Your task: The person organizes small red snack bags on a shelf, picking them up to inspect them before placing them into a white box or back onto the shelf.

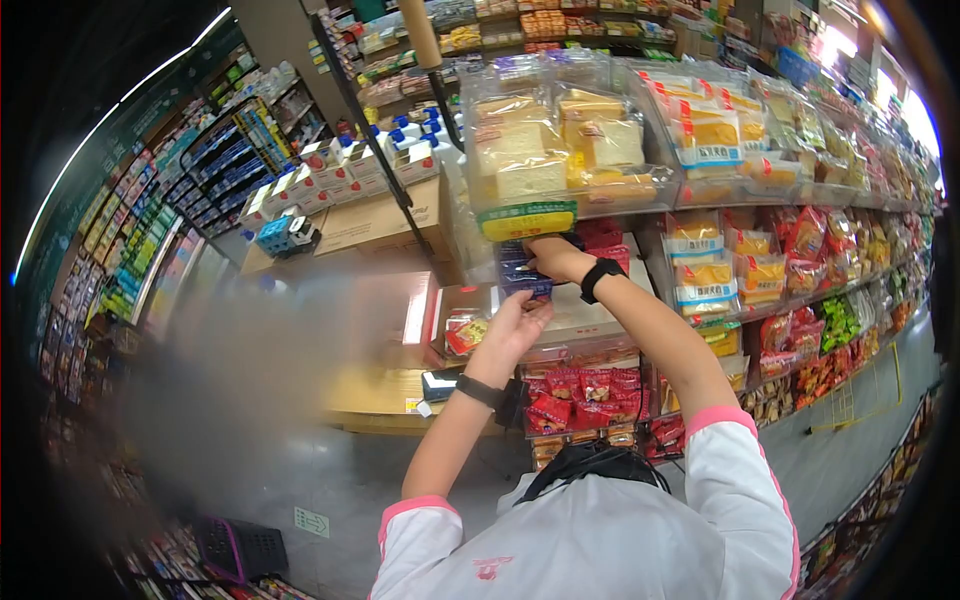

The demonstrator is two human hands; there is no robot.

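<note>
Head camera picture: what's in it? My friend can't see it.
A person's left hand and right hand reach towards dark blue packets at a shop display. Wrapped bread sits above, with red packets lower down.

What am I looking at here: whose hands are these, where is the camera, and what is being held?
There's no machine: these are a person's bare hands, in one picture from a camera worn on the head, looking forward and down. The right hand reaches in by dark blue packets; the left hand is just below them. I can't tell if either grips one. Packaged bread sits above; red packets lie lower down. A cardboard box stands to the left.
</note>
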